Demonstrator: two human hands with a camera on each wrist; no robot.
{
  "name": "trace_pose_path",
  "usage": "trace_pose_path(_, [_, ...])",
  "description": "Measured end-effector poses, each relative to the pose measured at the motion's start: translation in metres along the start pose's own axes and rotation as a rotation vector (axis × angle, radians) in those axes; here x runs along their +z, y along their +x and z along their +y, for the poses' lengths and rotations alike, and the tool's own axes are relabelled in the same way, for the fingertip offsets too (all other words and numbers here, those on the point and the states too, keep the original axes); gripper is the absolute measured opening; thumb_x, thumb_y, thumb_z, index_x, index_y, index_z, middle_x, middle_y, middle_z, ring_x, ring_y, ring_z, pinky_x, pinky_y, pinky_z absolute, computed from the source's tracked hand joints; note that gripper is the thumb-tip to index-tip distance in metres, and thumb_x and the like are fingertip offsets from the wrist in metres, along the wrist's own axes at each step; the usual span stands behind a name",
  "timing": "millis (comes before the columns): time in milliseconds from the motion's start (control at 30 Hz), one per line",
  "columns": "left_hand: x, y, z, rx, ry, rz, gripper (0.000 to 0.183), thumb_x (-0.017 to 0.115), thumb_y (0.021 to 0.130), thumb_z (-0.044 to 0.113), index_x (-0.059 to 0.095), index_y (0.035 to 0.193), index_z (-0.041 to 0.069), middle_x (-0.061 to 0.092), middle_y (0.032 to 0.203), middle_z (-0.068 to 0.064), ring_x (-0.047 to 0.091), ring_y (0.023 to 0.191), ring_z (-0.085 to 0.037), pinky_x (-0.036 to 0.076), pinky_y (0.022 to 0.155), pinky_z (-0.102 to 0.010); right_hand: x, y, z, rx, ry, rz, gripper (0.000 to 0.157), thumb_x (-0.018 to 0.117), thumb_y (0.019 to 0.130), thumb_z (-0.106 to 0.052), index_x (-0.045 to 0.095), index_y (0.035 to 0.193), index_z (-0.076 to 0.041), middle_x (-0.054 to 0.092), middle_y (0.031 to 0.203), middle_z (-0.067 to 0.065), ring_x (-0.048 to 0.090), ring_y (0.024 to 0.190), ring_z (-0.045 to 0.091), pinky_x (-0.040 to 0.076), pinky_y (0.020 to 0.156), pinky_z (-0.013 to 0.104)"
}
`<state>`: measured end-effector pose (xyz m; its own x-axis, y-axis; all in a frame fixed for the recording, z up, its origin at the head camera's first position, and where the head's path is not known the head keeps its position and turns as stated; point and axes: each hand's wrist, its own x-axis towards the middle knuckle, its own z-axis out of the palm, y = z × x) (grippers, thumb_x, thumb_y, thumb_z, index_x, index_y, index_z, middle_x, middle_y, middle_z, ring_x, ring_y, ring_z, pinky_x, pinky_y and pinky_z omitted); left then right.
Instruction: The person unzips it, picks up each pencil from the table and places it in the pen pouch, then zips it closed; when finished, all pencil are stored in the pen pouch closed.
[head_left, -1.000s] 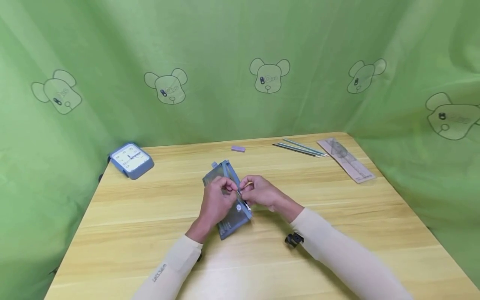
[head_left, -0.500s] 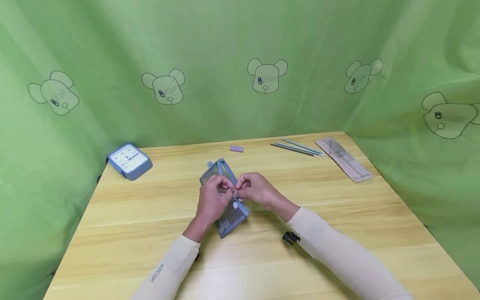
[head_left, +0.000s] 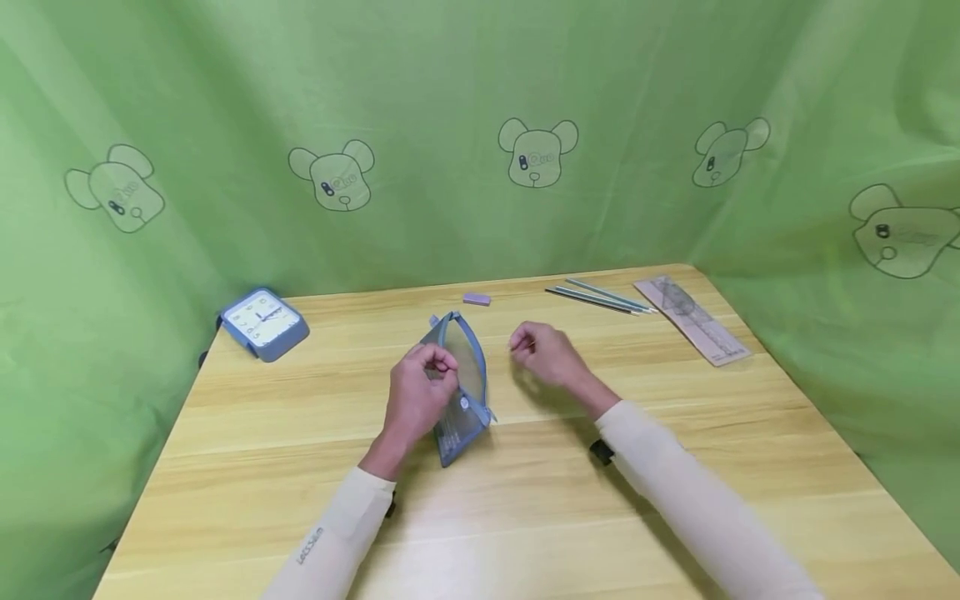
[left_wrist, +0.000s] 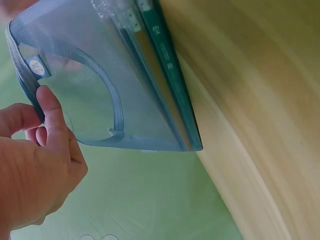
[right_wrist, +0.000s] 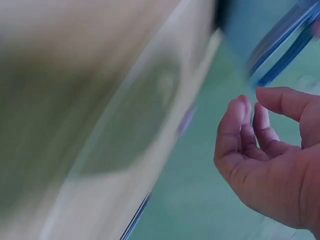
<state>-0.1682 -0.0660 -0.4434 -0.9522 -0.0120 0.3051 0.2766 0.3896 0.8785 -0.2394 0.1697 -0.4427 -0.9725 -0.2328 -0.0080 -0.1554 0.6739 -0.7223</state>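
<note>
A blue mesh zip pouch [head_left: 471, 358] stands tilted on the table in front of me, its mouth gaping on the right. My left hand [head_left: 420, 400] pinches the rim between thumb and fingers, beside a small white round label [left_wrist: 37, 66]. Through the mesh in the left wrist view, I see a green pencil [left_wrist: 161, 55] and other slim sticks along the bottom. My right hand [head_left: 551, 357] hovers to the right of the pouch, apart from it. Its fingers [right_wrist: 231, 127] are loosely bent, with nothing visible between them and the thumb.
A purple eraser [head_left: 477, 298] lies near the far edge, behind the pouch. Several pencils [head_left: 600, 298] lie farther right, beside a packaged ruler set [head_left: 693, 321]. A blue clock [head_left: 266, 323] sits at the far left corner. Green curtains [head_left: 435, 233] surround the table.
Both hands were together at the pouch's zipped edge. My right hand has let go and moved right, while the pouch mouth has spread wide. My left hand keeps its pinch.
</note>
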Motion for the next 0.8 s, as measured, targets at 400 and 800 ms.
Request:
trace_pose_path(400, [-0.007, 0.002, -0.004, -0.027, 0.008, 0.004, 0.017, 0.072, 0.087, -0.009, 0.072, 0.089, 0.007, 0.066, 0.095, -0.005, 0.068, 0.091, -0.021, 0.060, 0.068, -0.018, -0.078, 0.048, 0.107, 0.126, -0.252, 0.180, 0.045, 0.056, 0.091, 0.000, 0.061, 0.136, 0.006, 0.063, 0.138, 0.032, 0.059, 0.129, 0.051, 0.049, 0.115, 0.064])
trace_pose_path(800, [-0.007, 0.005, -0.003, -0.040, -0.002, 0.005, 0.016, 0.071, 0.087, -0.009, 0.073, 0.090, 0.006, 0.066, 0.095, -0.007, 0.068, 0.092, -0.023, 0.057, 0.069, -0.017, -0.100, 0.055, 0.144, 0.110, -0.427, 0.088, 0.050, 0.054, 0.095, -0.003, 0.057, 0.145, 0.006, 0.059, 0.145, 0.034, 0.056, 0.135, 0.054, 0.046, 0.115, 0.070])
